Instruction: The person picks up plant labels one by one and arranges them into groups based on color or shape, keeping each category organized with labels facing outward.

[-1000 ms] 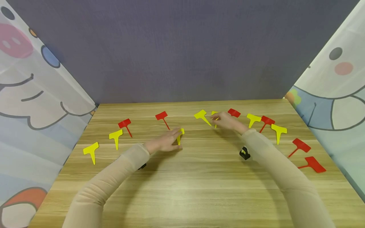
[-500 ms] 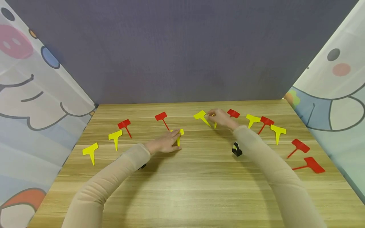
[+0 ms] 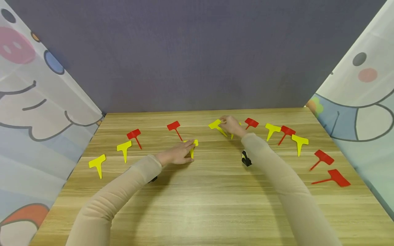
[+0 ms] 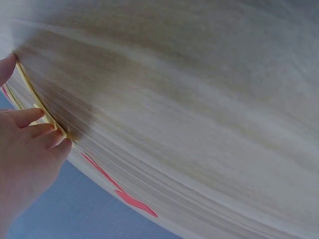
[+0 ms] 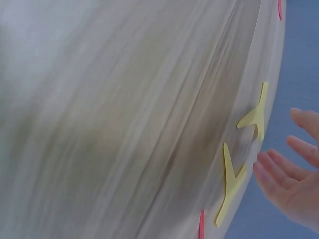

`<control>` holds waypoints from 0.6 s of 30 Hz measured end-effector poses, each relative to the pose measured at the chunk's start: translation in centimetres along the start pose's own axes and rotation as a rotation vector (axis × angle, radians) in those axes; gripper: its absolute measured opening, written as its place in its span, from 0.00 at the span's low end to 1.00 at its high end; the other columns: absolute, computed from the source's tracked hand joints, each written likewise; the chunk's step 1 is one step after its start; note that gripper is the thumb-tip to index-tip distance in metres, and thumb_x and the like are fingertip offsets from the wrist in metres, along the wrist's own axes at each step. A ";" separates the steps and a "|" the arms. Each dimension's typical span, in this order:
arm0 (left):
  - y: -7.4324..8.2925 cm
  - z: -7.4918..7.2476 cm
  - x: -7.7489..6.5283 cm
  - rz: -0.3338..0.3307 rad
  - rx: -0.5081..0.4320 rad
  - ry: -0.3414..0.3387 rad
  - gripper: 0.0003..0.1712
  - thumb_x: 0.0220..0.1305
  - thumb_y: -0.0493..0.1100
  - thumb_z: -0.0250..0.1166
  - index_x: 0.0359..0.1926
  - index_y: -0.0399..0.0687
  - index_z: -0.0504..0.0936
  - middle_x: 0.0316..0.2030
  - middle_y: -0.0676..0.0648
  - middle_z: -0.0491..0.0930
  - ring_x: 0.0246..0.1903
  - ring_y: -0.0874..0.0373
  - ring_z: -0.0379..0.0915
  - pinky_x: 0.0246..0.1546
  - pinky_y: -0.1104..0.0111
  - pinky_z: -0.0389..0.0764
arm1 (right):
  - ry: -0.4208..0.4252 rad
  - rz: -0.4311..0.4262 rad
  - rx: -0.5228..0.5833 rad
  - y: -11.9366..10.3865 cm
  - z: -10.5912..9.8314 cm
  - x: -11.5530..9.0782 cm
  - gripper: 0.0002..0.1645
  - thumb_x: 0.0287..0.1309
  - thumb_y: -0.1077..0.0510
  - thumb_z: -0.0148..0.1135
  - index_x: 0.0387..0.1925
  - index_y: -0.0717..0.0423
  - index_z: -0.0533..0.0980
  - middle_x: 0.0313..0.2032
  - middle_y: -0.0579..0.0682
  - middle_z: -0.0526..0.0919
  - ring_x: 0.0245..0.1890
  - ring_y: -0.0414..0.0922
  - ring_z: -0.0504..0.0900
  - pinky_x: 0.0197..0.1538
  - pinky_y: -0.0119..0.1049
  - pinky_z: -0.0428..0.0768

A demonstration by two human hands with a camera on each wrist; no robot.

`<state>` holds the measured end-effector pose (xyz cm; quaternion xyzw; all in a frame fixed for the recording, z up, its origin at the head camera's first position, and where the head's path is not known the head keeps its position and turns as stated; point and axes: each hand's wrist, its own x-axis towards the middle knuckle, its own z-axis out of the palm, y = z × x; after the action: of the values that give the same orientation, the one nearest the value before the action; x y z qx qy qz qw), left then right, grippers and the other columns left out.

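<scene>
My left hand [image 3: 176,153] lies over a yellow T-shaped plant label [image 3: 195,142] on the table, covering much of it. In the left wrist view the fingertips touch the head of this label [image 4: 32,92] and the thumb is at its pointed end. My right hand [image 3: 231,124] hovers at the back, fingertips by the head of another yellow plant label [image 3: 213,124]. A further yellow plant label [image 3: 232,136] is partly hidden behind that hand. In the right wrist view the right hand [image 5: 289,179] has loosely bent, spread fingers with nothing between them.
Yellow and red plant labels form an arc: a red one [image 3: 173,126] at back, a yellow one [image 3: 97,161] far left, a yellow one [image 3: 300,140] and red ones [image 3: 339,178] on the right. A grey panel [image 3: 197,61] stands behind the wooden table [image 3: 197,205].
My right hand has moved left, off the partly hidden yellow label and toward the neighbouring one. My left hand stays over its label.
</scene>
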<state>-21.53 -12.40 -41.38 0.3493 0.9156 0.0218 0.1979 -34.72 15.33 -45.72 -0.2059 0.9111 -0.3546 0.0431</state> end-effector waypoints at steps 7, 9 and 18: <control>-0.1 0.0 0.0 0.036 -0.021 0.027 0.40 0.63 0.56 0.50 0.65 0.34 0.49 0.67 0.38 0.40 0.66 0.47 0.36 0.64 0.57 0.45 | -0.036 0.151 -0.045 -4.2 -0.2 -0.4 0.34 0.53 0.56 0.60 0.58 0.69 0.62 0.55 0.66 0.68 0.54 0.58 0.68 0.55 0.48 0.67; -0.2 0.1 0.0 0.044 -0.018 0.022 0.40 0.63 0.56 0.49 0.66 0.34 0.48 0.67 0.38 0.39 0.66 0.47 0.35 0.64 0.57 0.45 | -0.030 0.138 -0.056 -5.8 -0.5 -1.2 0.33 0.53 0.58 0.59 0.57 0.73 0.61 0.54 0.68 0.67 0.54 0.59 0.68 0.55 0.48 0.68; -0.4 0.4 0.0 0.066 -0.041 0.030 0.40 0.63 0.55 0.50 0.65 0.32 0.48 0.67 0.37 0.38 0.66 0.46 0.34 0.64 0.58 0.45 | -0.054 0.181 -0.091 -6.3 -0.1 -1.0 0.36 0.53 0.58 0.59 0.59 0.73 0.58 0.59 0.67 0.62 0.58 0.59 0.61 0.59 0.45 0.62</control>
<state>-21.62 -12.70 -41.79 0.3747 0.9059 0.0525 0.1903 -31.66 11.61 -41.49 -0.1340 0.9396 -0.3017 0.0900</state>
